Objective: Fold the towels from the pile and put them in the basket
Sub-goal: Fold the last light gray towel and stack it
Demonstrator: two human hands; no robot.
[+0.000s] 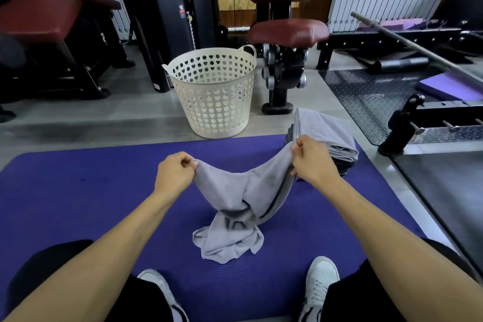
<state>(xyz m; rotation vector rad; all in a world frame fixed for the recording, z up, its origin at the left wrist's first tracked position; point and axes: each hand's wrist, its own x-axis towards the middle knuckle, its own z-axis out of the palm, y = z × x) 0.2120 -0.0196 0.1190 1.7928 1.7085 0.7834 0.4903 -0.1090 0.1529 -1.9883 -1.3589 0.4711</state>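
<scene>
A grey towel hangs between the two hands over the middle of a purple exercise mat, its upper edge stretched in a sagging curve from one hand to the other while its lower part lies bunched and crumpled on the mat just in front of the person's white sneakers. The left hand pinches one end of that edge with fingers curled tight around the cloth, and the right hand grips the other end the same way, held a little higher and farther. No fold is made in this towel yet; it looks as if it is only being shaken out and squared up, so the first step on it is in hand. Just beyond the right hand, at the far right corner of the mat, sits the pile of towels, light grey on top with darker ones below, and it appears several towels deep. The white plastic laundry basket, pierced with heart-shaped holes, stands on the grey floor past the mat's far edge, slightly left of the pile; through the holes and over its rim nothing shows inside, so by this view the job is near its start, with nearly all folding and every placing left. Gym machines with dark red pads stand behind.
</scene>
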